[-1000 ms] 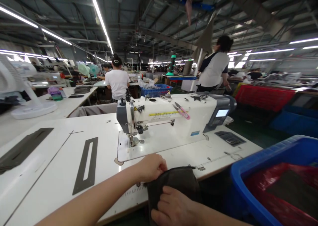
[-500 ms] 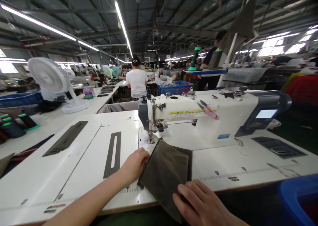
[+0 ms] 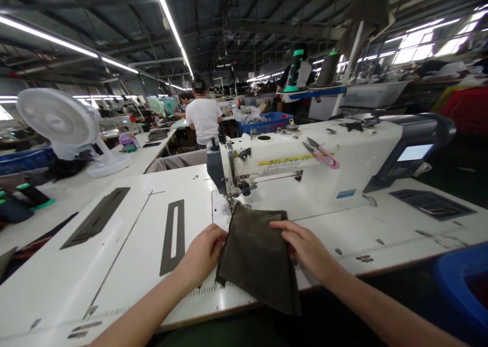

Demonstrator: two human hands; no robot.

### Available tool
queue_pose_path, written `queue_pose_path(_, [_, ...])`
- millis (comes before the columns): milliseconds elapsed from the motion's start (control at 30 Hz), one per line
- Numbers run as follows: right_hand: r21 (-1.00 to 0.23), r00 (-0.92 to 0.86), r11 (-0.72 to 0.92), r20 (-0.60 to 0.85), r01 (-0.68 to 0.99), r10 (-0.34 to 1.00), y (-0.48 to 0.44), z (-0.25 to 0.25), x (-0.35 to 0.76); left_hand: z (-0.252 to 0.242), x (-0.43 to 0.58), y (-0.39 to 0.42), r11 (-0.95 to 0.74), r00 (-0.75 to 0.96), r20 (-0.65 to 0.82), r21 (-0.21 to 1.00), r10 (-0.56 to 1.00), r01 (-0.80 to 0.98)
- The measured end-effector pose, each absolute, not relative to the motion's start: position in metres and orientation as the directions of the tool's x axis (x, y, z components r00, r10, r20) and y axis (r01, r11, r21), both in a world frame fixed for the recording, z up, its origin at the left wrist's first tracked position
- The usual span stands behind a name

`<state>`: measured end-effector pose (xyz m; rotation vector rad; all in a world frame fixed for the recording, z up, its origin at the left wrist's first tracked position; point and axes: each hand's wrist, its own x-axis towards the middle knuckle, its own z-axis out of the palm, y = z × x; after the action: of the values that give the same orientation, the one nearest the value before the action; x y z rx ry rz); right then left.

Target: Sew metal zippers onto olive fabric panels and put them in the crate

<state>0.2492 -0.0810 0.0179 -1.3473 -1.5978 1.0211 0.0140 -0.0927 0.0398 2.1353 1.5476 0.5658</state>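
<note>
A dark olive fabric piece [image 3: 255, 255] lies in front of the sewing machine [image 3: 324, 169], its top corner up by the presser foot. My left hand [image 3: 208, 248] pinches the fabric's left edge, fingers closed. On the opposite side, my right hand [image 3: 305, 245] grips the right edge, with the index finger stretched over the top layer and the thumb hidden. The fabric's lower corner hangs past the table's front edge. Left of my left hand, a flat dark strip with a long slot [image 3: 173, 238] rests on the white tabletop [image 3: 133, 271].
A stack of dark fabric pieces [image 3: 97, 217] lies at the left. Pink-handled scissors [image 3: 322, 153] rest on the machine arm. A white fan [image 3: 61, 123] stands at the back left, and a blue bin [image 3: 465, 286] at the right front. A person in a white shirt [image 3: 204, 118] is beyond.
My right hand has moved up and away from the lower part of the fabric to its upper right edge. The fabric lies flatter and turned a little; my left hand keeps its hold.
</note>
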Motion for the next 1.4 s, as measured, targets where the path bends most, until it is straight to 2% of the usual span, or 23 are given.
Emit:
queue_pose_path(100, [-0.935, -0.050, 0.122, 0.112, 0.333, 0.992, -0.070, 0.012, 0.243, 0.041, 0.015, -0.092, -0.274, 0.294, 0.060, 0.571, 0.954, 0.774])
queue_pose_path(300, [-0.827, 0.007, 0.234, 0.277, 0.512, 0.961, -0.066, -0.004, 0.240, 0.041, 0.017, -0.092, -0.265, 0.311, 0.018, 0.572, 0.950, 0.776])
queue_pose_path(433, [-0.825, -0.006, 0.236, 0.272, 0.513, 0.962, -0.066, -0.005, 0.242, 0.040, 0.020, -0.090, -0.303, 0.349, 0.064, 0.654, 0.935, 0.693])
queue_pose_path(500, [-0.831, -0.012, 0.224, 0.253, 0.509, 0.967, -0.066, -0.003, 0.243, 0.039, 0.022, -0.086, -0.231, 0.312, 0.035, 0.751, 0.949, 0.618])
queue_pose_path(567, [-0.837, -0.022, 0.223, 0.245, 0.500, 0.969, -0.066, -0.001, 0.243, 0.038, 0.024, -0.079, -0.062, 0.241, -0.083, 0.840, 0.967, 0.539])
queue_pose_path(633, [-0.843, -0.036, 0.227, 0.241, 0.488, 0.970, -0.067, 0.000, 0.243, 0.037, 0.026, -0.070, 0.086, 0.192, -0.201, 0.872, 0.961, 0.482])
queue_pose_path(700, [-0.848, -0.045, 0.222, 0.229, 0.482, 0.972, -0.067, 0.001, 0.244, 0.038, 0.027, -0.062, 0.135, 0.177, -0.250, 0.861, 0.952, 0.490])
queue_pose_path(767, [-0.851, -0.046, 0.217, 0.223, 0.479, 0.974, -0.068, 0.001, 0.244, 0.039, 0.027, -0.057, 0.090, 0.189, -0.232, 0.825, 0.954, 0.557])
queue_pose_path(833, [-0.853, -0.042, 0.223, 0.231, 0.472, 0.972, -0.068, 0.002, 0.243, 0.041, 0.028, -0.057, -0.065, 0.249, -0.136, 0.748, 0.959, 0.660])
queue_pose_path(967, [-0.865, -0.049, 0.230, 0.233, 0.447, 0.971, -0.067, 0.008, 0.246, 0.046, 0.030, -0.066, -0.411, 0.434, 0.042, 0.411, 0.900, 0.814])
queue_pose_path(1067, [-0.863, -0.030, 0.251, 0.265, 0.439, 0.964, -0.063, 0.012, 0.257, 0.051, 0.034, -0.071, -0.490, 0.488, 0.055, 0.182, 0.871, 0.853])
queue_pose_path(1133, [-0.850, -0.002, 0.275, 0.307, 0.448, 0.952, -0.060, 0.010, 0.266, 0.055, 0.035, -0.073, -0.511, 0.510, 0.039, 0.099, 0.859, 0.854])
queue_pose_path(1233, [-0.863, 0.031, 0.263, 0.305, 0.432, 0.952, -0.055, 0.000, 0.275, 0.060, 0.036, -0.075, -0.523, 0.525, -0.006, 0.063, 0.851, 0.850])
queue_pose_path(1400, [-0.956, 0.066, 0.068, 0.090, 0.285, 0.994, -0.050, -0.007, 0.275, 0.060, 0.033, -0.082, -0.514, 0.534, -0.119, 0.161, 0.837, 0.843])
